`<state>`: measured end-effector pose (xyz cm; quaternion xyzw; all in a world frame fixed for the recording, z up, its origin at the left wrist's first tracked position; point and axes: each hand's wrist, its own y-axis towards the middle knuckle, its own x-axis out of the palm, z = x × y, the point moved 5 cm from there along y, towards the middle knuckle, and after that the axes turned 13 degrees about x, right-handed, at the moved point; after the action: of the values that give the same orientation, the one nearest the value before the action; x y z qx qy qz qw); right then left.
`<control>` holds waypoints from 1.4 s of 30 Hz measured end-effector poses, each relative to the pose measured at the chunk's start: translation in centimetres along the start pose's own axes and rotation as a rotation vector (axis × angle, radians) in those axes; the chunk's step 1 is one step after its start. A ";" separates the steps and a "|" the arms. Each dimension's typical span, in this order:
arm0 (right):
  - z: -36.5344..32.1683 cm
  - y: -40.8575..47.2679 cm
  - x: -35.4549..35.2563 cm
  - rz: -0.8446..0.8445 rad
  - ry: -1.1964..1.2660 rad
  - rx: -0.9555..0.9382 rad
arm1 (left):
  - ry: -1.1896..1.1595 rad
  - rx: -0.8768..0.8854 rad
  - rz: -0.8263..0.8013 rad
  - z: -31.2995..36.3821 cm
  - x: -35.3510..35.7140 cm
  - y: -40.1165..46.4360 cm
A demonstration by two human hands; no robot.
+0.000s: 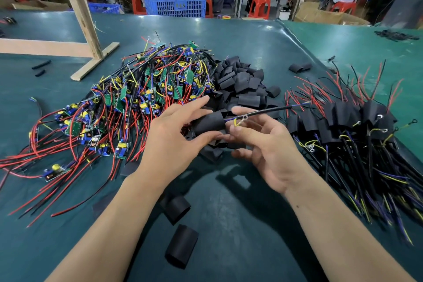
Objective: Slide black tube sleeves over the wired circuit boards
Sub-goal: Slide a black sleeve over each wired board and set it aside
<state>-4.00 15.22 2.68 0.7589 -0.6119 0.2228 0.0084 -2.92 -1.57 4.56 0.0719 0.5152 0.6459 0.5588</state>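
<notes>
My left hand (174,137) grips a black tube sleeve (209,122) between thumb and fingers. A black cable (267,111) with blue and yellow leads and a ring terminal comes out of the sleeve's right end. My right hand (263,142) pinches those leads at the sleeve's mouth. The board inside the sleeve is hidden. A heap of bare wired circuit boards (142,89) lies to the left. Behind my hands sits a pile of loose sleeves (242,80). Sleeved boards (338,119) lie in a row on the right.
Two loose sleeves (180,245) lie on the green table (240,224) near me. A wooden post and base (89,36) stand at the back left. Beyond the table's far edge are a blue crate (176,4), red stools and seated people.
</notes>
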 end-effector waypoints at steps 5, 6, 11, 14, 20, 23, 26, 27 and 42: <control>-0.9 0.0 -0.7 0.030 0.097 0.013 | -0.027 0.005 -0.004 0.1 0.0 0.0; -0.9 0.0 -0.8 0.051 0.112 0.006 | -0.032 0.010 -0.014 0.2 0.1 0.0; -0.6 0.1 -0.8 0.071 0.159 -0.006 | -0.029 0.006 -0.035 0.1 0.3 -0.1; -0.5 0.1 -0.7 0.062 0.145 0.003 | -0.011 0.011 -0.045 -0.2 0.3 -0.1; -1.0 -0.1 -1.1 0.081 0.180 -0.023 | -0.047 0.053 -0.082 -0.2 0.2 0.1; -1.3 -0.1 -1.6 0.110 0.212 -0.037 | 0.000 0.042 -0.056 -0.7 -0.4 0.3; -1.4 -0.1 -1.7 0.109 0.220 -0.021 | 0.016 0.072 -0.030 -0.7 -0.7 0.4; -1.5 -0.1 -1.8 0.104 0.215 -0.022 | 0.025 0.096 -0.039 -0.6 -0.6 0.4; -1.4 -0.1 -1.3 0.041 0.136 -0.053 | -0.007 0.142 -0.081 -0.3 -0.2 0.4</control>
<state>-4.56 16.87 3.52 0.7288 -0.6309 0.2578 0.0654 -3.31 -1.81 4.84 0.0927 0.5602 0.5841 0.5799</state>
